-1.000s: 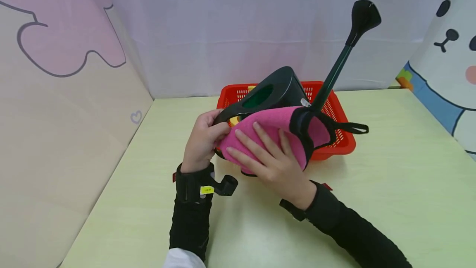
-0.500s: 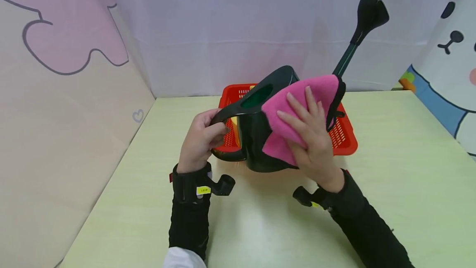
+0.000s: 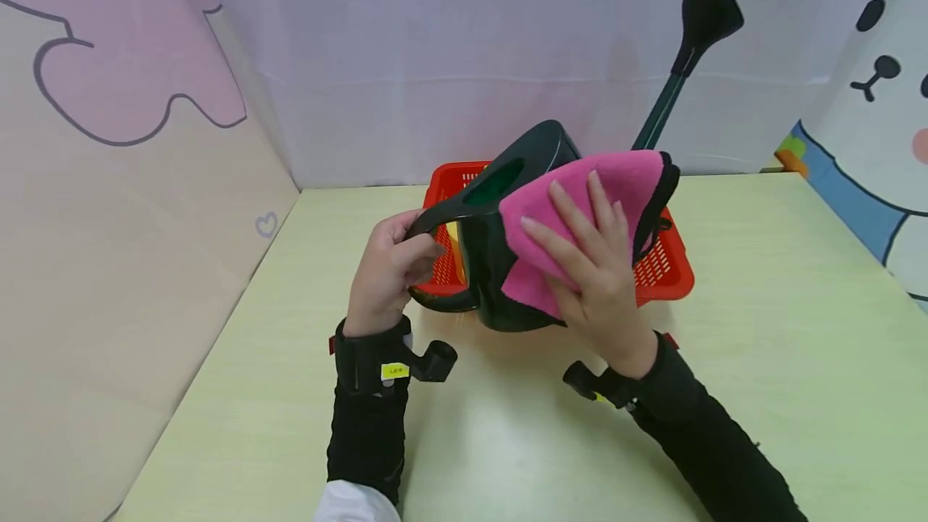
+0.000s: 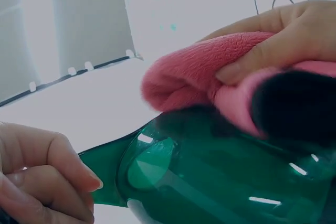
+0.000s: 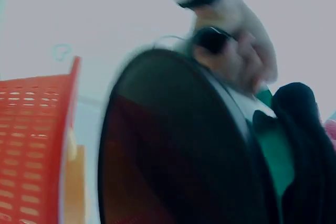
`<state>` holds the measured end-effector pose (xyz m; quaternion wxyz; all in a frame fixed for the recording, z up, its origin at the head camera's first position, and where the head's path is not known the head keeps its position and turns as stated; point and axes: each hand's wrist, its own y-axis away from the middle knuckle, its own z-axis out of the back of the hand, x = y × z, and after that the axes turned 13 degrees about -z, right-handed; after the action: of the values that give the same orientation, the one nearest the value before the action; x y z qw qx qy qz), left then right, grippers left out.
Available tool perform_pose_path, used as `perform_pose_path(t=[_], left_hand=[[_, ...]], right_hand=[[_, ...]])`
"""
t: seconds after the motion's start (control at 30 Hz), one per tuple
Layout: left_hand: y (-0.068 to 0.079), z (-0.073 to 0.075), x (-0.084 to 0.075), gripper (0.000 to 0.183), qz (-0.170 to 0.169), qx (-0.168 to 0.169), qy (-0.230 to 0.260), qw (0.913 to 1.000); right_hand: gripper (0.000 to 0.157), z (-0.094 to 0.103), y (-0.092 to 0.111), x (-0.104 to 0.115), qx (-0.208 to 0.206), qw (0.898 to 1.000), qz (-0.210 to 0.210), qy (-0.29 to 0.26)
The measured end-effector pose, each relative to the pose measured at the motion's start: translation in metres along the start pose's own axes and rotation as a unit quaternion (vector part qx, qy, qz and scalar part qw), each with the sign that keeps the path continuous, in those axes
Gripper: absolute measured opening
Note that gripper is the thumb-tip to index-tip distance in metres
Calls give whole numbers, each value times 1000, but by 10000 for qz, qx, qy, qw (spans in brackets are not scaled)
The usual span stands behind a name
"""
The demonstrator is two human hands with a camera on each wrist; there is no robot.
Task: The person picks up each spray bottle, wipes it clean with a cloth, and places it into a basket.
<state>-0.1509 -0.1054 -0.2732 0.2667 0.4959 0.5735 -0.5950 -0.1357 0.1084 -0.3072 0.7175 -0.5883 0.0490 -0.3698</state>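
A dark green watering can (image 3: 489,272) is held tilted in front of the red basket, its long spout rising to the back right with a black rose (image 3: 706,14) on the end. My left hand (image 3: 387,272) grips its handle. On the can's side facing me, my right hand (image 3: 602,288) presses a pink cloth (image 3: 532,200) with black edging, fingers spread across it. The left wrist view shows the cloth (image 4: 194,66) folded over the shiny can body, with the right thumb on it. Part of the spout is hidden behind the cloth.
Behind the can, a red plastic basket (image 3: 663,272) stands on the pale table (image 3: 768,345), with something yellow (image 3: 457,252) in it. A white curtain (image 3: 435,63) closes off the back, and a cartoon-printed panel (image 3: 145,264) stands at the left.
The right hand has slid the cloth from near the handle rightward along the can toward the spout, then slightly back left. The left hand keeps its grip on the handle.
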Motion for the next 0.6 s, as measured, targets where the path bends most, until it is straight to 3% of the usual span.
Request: perform_pose_path(t=[0.07, 0.13, 0.3, 0.37, 0.43, 0.6], left_hand=[[0, 0, 0, 3, -57, -50, 57, 10000], [-1, 1, 1, 4, -94, -89, 82, 9999], [-1, 0, 1, 11, -96, -236, 13, 9997], [-1, 0, 1, 13, -93, -271, -15, 9996], [-1, 0, 1, 13, -93, -294, -35, 9995], [0, 1, 1, 7, -147, -314, 104, 9993]], right_hand=[[44, -7, 7, 5, 212, 9977, 415, 494], [44, -14, 13, 10, 334, 9892, 906, 1101], [45, -30, 29, 18, 629, 9401, 2051, 2649], [46, -31, 31, 19, 747, 9309, 2213, 2809], [47, -30, 30, 17, 775, 9360, 2149, 2679], [45, -20, 20, 8, 377, 9801, 1450, 1303]])
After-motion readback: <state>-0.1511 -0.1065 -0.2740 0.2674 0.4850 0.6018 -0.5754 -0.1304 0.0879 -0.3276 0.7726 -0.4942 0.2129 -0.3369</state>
